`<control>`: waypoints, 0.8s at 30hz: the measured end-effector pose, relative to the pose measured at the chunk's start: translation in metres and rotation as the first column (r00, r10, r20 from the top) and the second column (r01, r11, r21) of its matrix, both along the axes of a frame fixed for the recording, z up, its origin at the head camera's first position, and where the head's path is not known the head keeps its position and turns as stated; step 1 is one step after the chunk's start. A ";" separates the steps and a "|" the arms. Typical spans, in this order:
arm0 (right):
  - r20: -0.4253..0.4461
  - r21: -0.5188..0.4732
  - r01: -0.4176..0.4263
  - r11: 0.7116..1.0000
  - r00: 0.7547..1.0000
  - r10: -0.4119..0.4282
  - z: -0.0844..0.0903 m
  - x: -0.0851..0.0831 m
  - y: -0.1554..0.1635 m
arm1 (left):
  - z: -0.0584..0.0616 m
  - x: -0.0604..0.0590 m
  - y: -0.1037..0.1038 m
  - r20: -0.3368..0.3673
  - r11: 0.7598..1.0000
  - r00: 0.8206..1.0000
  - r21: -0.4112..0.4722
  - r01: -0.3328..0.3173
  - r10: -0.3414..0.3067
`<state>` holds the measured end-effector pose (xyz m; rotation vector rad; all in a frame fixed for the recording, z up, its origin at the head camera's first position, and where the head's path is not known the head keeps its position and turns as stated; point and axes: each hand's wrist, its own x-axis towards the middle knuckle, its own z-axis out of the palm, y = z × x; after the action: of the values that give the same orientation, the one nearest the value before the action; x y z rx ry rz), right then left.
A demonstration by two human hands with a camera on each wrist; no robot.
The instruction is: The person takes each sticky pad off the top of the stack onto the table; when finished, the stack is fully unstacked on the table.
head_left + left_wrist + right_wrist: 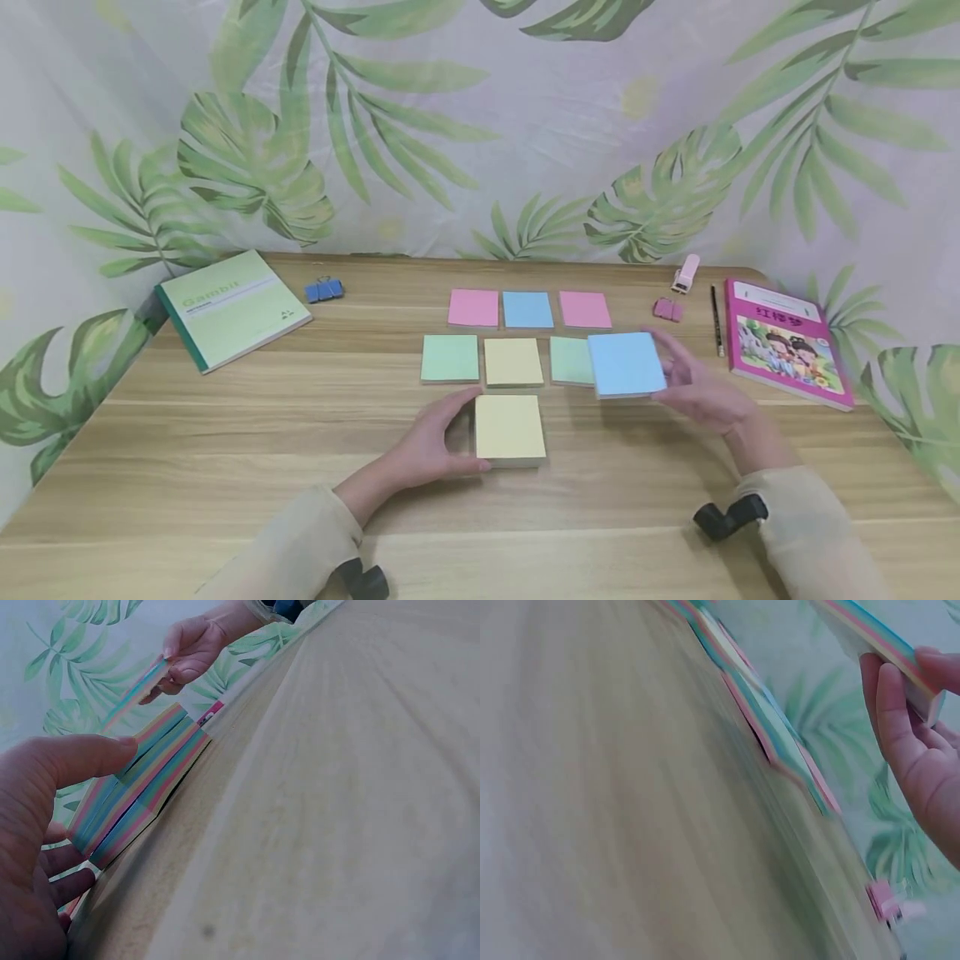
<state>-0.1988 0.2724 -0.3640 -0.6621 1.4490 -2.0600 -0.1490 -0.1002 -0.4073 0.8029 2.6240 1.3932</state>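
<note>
My right hand (705,387) pinches a blue-topped sticky note pad (627,364) by its right side. Held above the table, the pad partly covers a green-topped pad (570,361) in the head view. Striped layers show along the raised pad's edge (885,645) in the right wrist view. At the front, a stack of sticky note pads (510,429) with a yellow top stands between the thumb and fingers of my left hand (431,442). From the left wrist, the stack (139,791) appears as several striped pads, the thumb lying against its near side.
Behind lie a yellow pad (513,362), another green pad (450,358), and a row of pink (473,308), blue (528,309) and pink pads. A notebook (232,308) and blue binder clip (324,290) lie left; a pink clip (667,310), pencil (717,321) and book (787,342) right.
</note>
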 end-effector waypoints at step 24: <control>0.137 0.352 0.175 0.919 0.962 -0.236 -0.023 -0.025 0.055 | -0.001 0.000 -0.001 -0.013 1.000 1.000 -0.008 -0.022 0.022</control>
<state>-0.2235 0.3276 -0.3868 -0.1880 1.7699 -1.8938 -0.1493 -0.1009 -0.4087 0.7871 2.6541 1.3857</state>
